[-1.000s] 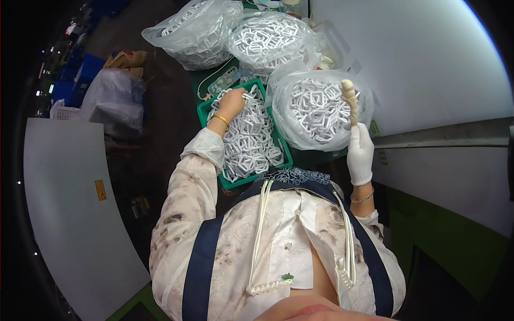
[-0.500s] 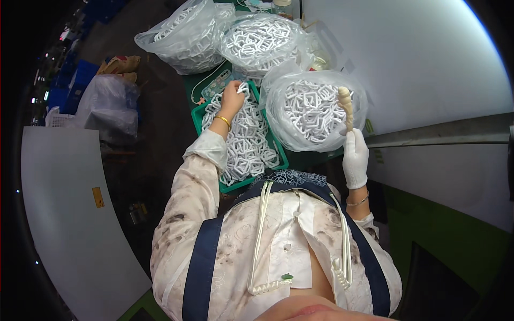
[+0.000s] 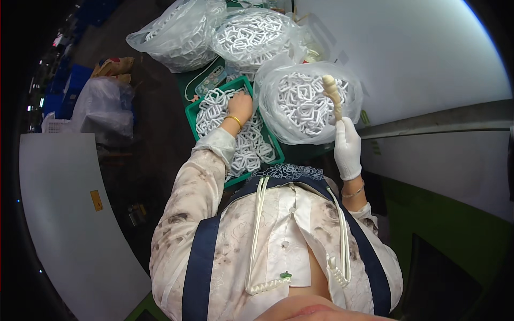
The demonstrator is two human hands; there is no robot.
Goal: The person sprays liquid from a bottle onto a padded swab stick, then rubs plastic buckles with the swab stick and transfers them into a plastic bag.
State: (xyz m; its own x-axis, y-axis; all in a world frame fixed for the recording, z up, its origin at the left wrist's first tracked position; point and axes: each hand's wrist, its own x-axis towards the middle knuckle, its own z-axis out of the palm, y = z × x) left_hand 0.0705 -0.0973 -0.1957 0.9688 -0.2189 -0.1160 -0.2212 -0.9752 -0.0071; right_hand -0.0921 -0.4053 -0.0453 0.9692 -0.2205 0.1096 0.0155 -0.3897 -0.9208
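My bare left hand [image 3: 240,107], with a yellow bangle at its wrist, reaches down among the white angular links [image 3: 249,150] heaped in a green tray [image 3: 276,143]. Its fingers look curled, and their tips are hidden, so I cannot make out what is in them. My right hand [image 3: 348,148] wears a white glove and is closed round the lower end of a cream-coloured knobbed stick [image 3: 332,91]. The stick points upward, in front of the right edge of a clear plastic bag [image 3: 265,115] full of the same white links.
Two more clear bags of links, a middle one [image 3: 254,35] and a left one [image 3: 179,40], stand at the far side of the green table. A patterned phone case [image 3: 210,80] lies beside the tray. A pale panel [image 3: 423,59] rises on the right; a grey surface [image 3: 64,214] stands left.
My left hand has moved from the tray's far end, where it held a white link, down among the links. The stick in my right hand has shifted slightly left and up.
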